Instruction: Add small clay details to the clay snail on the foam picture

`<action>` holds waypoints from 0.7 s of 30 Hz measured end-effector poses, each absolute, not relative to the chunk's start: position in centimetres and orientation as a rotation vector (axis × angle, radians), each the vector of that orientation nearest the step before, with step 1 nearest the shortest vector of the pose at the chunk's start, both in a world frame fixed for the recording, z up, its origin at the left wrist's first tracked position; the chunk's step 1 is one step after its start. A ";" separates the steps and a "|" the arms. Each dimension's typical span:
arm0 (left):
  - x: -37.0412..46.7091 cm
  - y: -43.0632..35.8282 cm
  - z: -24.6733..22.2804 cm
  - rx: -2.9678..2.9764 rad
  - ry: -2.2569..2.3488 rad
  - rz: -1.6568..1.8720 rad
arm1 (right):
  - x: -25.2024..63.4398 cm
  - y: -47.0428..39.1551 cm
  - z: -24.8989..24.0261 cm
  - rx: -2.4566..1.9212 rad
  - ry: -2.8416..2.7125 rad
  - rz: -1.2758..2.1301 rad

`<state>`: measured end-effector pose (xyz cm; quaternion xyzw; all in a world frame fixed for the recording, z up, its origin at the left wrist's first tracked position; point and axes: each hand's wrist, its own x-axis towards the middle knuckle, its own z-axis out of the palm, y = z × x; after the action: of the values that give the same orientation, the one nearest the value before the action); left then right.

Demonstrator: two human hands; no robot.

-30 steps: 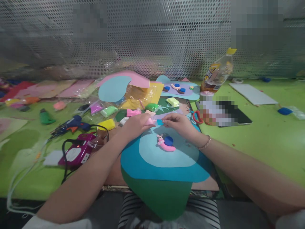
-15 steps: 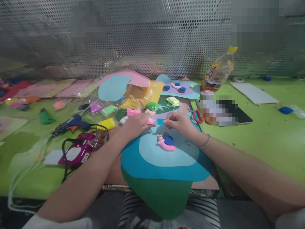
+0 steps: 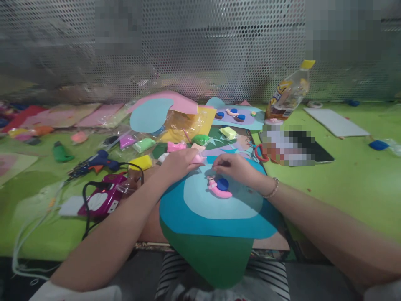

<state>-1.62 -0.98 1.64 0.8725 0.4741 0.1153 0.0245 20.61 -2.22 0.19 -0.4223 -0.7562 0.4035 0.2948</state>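
My left hand is closed round a clear packet of pink modelling clay above the far edge of the paper. To its right, my right hand is pinched, and whatever sits between its fingertips is too small to make out. Just below the right fingers lies a clay snail with a pink body and a dark blue round shell. It rests on a light blue paper shape, which lies on a darker blue one. Green paper sticks out underneath toward my lap.
Clay packets, including a yellow one, lie left of my hands. A blue glue gun and a purple device with cords sit farther left. Red-handled scissors, a tablet and a tilted bottle are right. Behind, a paper piece bears small clay figures.
My right hand has come down and slightly left, closer to the snail, its fingers more bunched. The left hand keeps its hold on the pink clay packet.
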 end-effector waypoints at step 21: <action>-1.5 -1.2 1.8 2.646 1.467 0.366 | 21.2 -2.4 0.8 -0.916 -2.445 0.864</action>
<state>-1.49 -1.18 1.79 0.8673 0.4808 0.1199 0.0470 21.16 -2.45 0.80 -0.3269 -0.8720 0.3082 0.1944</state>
